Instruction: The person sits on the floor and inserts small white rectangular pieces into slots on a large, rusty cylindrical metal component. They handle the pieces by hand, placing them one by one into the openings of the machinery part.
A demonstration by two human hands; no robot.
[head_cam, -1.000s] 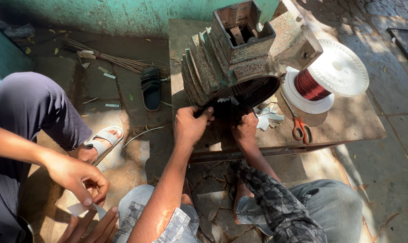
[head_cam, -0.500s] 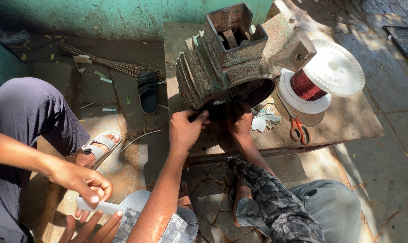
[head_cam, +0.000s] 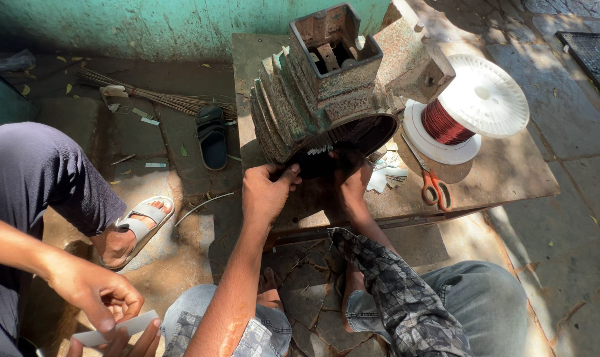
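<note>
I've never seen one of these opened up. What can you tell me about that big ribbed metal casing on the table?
The metal casing is a worn, greenish-grey shell with cooling ribs and an open, rusty square box on top. It lies on its side on the low table, round open end facing the person. The left hand grips its lower rim; the right hand reaches into the dark opening.

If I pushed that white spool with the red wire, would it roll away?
Probably not as it lies: the spool rests tilted on the table, one flange flat-ish, against the motor housing. Set on its round rims it would likely roll. Packed with wire, it is probably heavier than it looks.
</note>
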